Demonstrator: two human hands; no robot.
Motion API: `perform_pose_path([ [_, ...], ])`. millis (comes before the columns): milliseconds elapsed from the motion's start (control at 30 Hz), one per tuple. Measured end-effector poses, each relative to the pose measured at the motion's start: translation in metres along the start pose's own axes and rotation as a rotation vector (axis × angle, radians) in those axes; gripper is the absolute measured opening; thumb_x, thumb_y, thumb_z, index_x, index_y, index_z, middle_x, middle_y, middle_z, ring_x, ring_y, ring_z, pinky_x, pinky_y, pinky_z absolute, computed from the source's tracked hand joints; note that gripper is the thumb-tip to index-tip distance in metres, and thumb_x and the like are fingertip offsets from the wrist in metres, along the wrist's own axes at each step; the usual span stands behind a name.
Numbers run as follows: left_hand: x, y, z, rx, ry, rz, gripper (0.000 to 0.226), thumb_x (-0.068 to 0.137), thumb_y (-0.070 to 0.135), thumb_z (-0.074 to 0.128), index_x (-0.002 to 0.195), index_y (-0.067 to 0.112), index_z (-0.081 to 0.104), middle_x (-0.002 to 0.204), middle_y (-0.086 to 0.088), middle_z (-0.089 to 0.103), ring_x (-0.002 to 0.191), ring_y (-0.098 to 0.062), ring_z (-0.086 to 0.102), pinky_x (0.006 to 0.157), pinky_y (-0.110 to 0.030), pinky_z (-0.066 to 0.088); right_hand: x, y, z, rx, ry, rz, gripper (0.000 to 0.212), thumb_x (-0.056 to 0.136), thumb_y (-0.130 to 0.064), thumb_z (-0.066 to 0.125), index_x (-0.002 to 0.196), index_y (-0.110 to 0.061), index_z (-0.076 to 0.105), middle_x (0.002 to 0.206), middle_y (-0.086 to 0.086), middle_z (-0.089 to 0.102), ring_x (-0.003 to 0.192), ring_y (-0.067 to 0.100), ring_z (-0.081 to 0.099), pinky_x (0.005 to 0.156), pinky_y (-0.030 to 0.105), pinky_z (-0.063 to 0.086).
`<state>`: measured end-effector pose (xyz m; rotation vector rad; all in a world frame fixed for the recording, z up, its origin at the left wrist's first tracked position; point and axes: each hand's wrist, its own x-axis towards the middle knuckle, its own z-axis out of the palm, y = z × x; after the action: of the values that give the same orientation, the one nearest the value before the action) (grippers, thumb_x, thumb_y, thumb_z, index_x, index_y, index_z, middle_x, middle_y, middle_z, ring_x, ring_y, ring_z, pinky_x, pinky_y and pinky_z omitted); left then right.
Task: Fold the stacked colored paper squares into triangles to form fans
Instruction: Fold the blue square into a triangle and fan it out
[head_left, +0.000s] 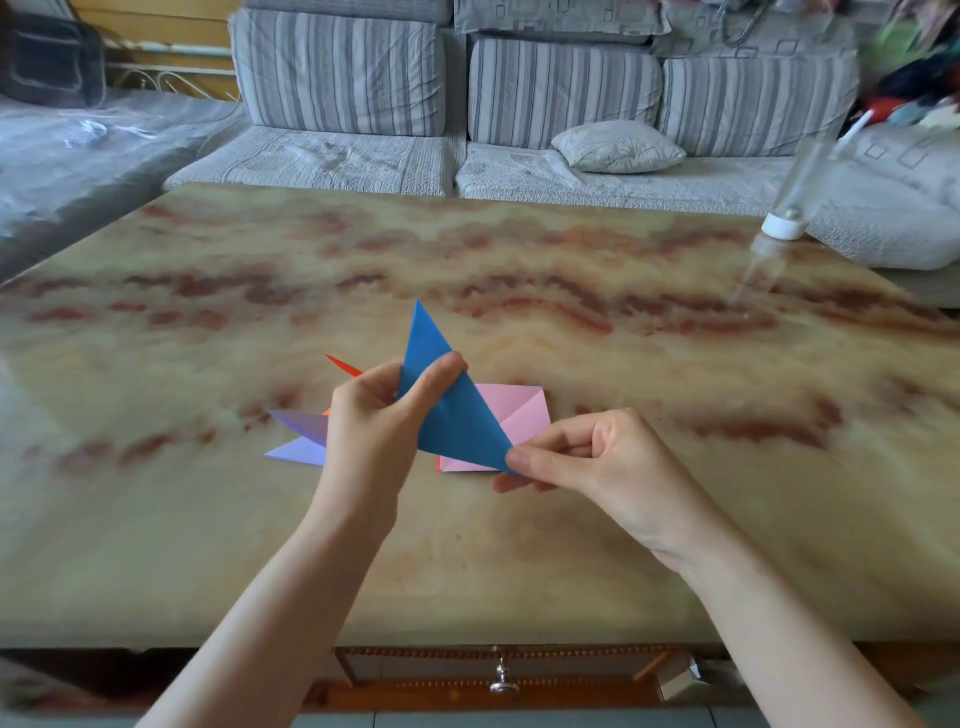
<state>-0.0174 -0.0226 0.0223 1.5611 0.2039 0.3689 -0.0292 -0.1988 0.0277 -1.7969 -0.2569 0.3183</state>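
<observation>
A blue paper triangle (447, 400) is held up above the marble table (519, 545), its long point aimed away from me. My left hand (374, 421) grips its middle, thumb across the front. My right hand (587, 457) pinches its near right corner. Under it on the table lies a pink sheet (519, 410) with diagonal creases, with an orange-red edge showing beneath at its lower left. A folded purple piece (301, 436) lies left of my left hand. A red paper tip (343, 366) pokes out behind that hand.
A clear bottle with a white cap (784, 223) stands at the table's far right edge. A grey striped sofa (447, 104) with a small cushion (618, 148) runs behind the table. A drawer with a metal knob (503, 678) sits below the front edge.
</observation>
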Motion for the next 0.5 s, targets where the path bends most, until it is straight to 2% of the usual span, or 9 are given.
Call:
perform_pose_path([
  [100, 0.005, 0.002, -0.005, -0.053, 0.047, -0.014, 0.033, 0.083, 0.030, 0.069, 0.083, -0.003, 0.065, 0.070, -0.005, 0.053, 0.061, -0.009, 0.044, 0.051, -0.019, 0.029, -0.002, 0.001, -0.003, -0.082, -0.012, -0.002, 0.010, 0.082, -0.018, 0.072, 0.077, -0.010, 0.077, 0.078, -0.002, 0.076, 0.075, 0.001, 0.066, 0.076, 0.010, 0.044],
  [167, 0.008, 0.004, -0.007, -0.051, 0.039, -0.013, 0.029, 0.082, 0.028, 0.069, 0.080, 0.000, 0.066, 0.068, -0.002, 0.056, 0.063, -0.010, 0.047, 0.054, -0.020, 0.031, -0.001, 0.001, -0.004, -0.051, 0.029, -0.016, 0.009, 0.082, -0.015, 0.071, 0.079, -0.009, 0.077, 0.078, 0.000, 0.076, 0.073, 0.001, 0.066, 0.073, 0.010, 0.045],
  [267, 0.000, 0.002, 0.002, -0.011, -0.043, -0.015, 0.031, 0.081, 0.027, 0.071, 0.071, -0.001, 0.061, 0.064, -0.004, 0.051, 0.055, -0.007, 0.042, 0.048, -0.013, 0.027, 0.004, -0.001, -0.006, 0.065, 0.118, -0.032, 0.012, 0.085, -0.014, 0.066, 0.086, -0.005, 0.075, 0.083, 0.008, 0.076, 0.076, 0.013, 0.071, 0.075, 0.023, 0.054],
  [333, -0.006, -0.002, 0.010, -0.007, -0.099, -0.013, 0.033, 0.081, 0.027, 0.071, 0.069, -0.001, 0.059, 0.063, -0.005, 0.050, 0.054, -0.007, 0.042, 0.047, -0.011, 0.028, 0.007, -0.005, -0.004, 0.138, 0.153, -0.043, 0.018, 0.087, -0.021, 0.064, 0.092, -0.007, 0.075, 0.088, 0.008, 0.076, 0.082, 0.021, 0.072, 0.076, 0.032, 0.057],
  [400, -0.012, -0.004, 0.015, -0.014, -0.156, -0.008, 0.034, 0.081, 0.026, 0.071, 0.070, -0.004, 0.059, 0.063, -0.006, 0.052, 0.054, -0.008, 0.043, 0.047, -0.010, 0.029, 0.008, -0.007, 0.001, 0.181, 0.182, -0.049, 0.021, 0.081, -0.029, 0.068, 0.091, -0.012, 0.075, 0.087, 0.003, 0.076, 0.077, 0.016, 0.072, 0.065, 0.025, 0.055],
  [500, -0.018, -0.003, 0.021, -0.048, -0.219, -0.035, 0.020, 0.081, 0.023, 0.070, 0.065, 0.012, 0.066, 0.057, 0.005, 0.060, 0.051, -0.002, 0.050, 0.049, -0.007, 0.035, 0.009, -0.005, 0.008, 0.175, 0.230, -0.037, 0.010, 0.080, -0.021, 0.072, 0.079, -0.011, 0.074, 0.075, 0.002, 0.075, 0.064, 0.009, 0.067, 0.055, 0.015, 0.048],
])
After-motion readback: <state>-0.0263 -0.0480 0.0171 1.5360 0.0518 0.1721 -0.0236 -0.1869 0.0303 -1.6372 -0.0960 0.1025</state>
